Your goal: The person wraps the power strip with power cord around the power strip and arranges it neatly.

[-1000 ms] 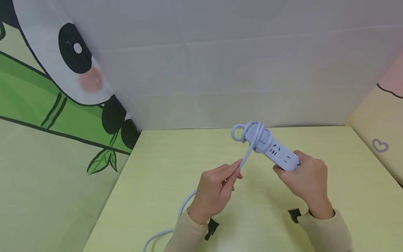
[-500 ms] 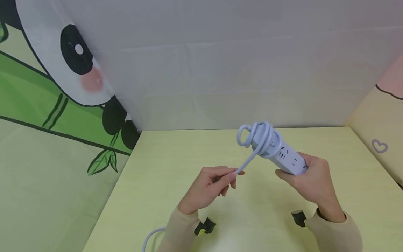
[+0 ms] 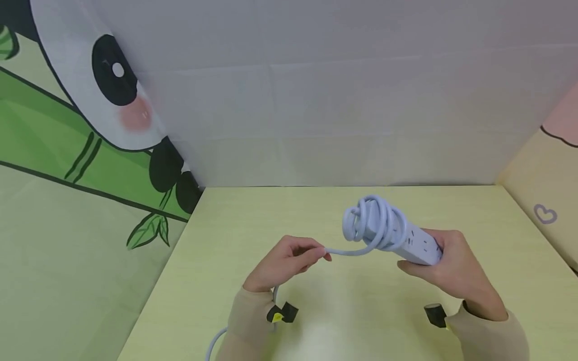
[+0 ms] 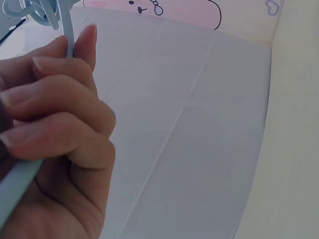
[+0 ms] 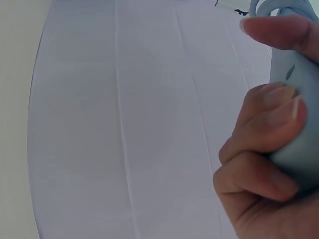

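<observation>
A white power strip (image 3: 418,244) is gripped at its near end by my right hand (image 3: 456,273), above the table. Several turns of its white cord (image 3: 383,225) wrap around the far end, with loops bunched at the tip. My left hand (image 3: 284,263) pinches the cord between thumb and fingertips, left of the strip, and a short slack length runs between them. In the left wrist view, the cord (image 4: 69,25) passes through the curled fingers and out below the palm. The right wrist view shows fingers curled around the strip's body (image 5: 294,149).
The pale yellow table (image 3: 343,321) lies beneath both hands. A loose stretch of cord trails on it near the left sleeve (image 3: 250,321). A plain pale wall panel (image 3: 316,115) stands at the back, with cartoon-printed panels at left and right.
My left hand has moved left and slightly down, still pinching the cord. The power strip and my right hand have shifted a little right and down. The cord between them now hangs nearly level.
</observation>
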Available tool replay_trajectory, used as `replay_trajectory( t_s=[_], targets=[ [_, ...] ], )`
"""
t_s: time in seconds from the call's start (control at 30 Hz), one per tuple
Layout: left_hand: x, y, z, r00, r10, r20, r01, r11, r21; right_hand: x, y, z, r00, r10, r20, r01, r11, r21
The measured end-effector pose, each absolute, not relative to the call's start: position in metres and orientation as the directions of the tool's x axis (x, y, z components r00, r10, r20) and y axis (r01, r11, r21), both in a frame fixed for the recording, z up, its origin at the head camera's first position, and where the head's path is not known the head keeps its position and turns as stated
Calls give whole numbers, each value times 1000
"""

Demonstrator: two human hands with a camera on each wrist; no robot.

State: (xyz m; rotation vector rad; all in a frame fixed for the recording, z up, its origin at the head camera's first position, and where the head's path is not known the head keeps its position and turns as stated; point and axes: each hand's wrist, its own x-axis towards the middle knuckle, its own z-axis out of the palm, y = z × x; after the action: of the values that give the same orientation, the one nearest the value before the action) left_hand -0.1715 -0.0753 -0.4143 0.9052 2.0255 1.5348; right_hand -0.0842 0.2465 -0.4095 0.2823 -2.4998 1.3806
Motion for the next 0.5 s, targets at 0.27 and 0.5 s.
replay_trajectory(
  t_s=[0.27, 0.5],
  targets=[
    [-175, -70, -422, -860, 510, -34, 177, 359, 917, -82, 242, -410, -874, -287, 393, -486, 507, -712],
    [-178, -73, -423, -924, 382, 1, 185, 445, 876, -81, 231, -411, -872, -303, 385, -478, 698, -533]
  ],
)
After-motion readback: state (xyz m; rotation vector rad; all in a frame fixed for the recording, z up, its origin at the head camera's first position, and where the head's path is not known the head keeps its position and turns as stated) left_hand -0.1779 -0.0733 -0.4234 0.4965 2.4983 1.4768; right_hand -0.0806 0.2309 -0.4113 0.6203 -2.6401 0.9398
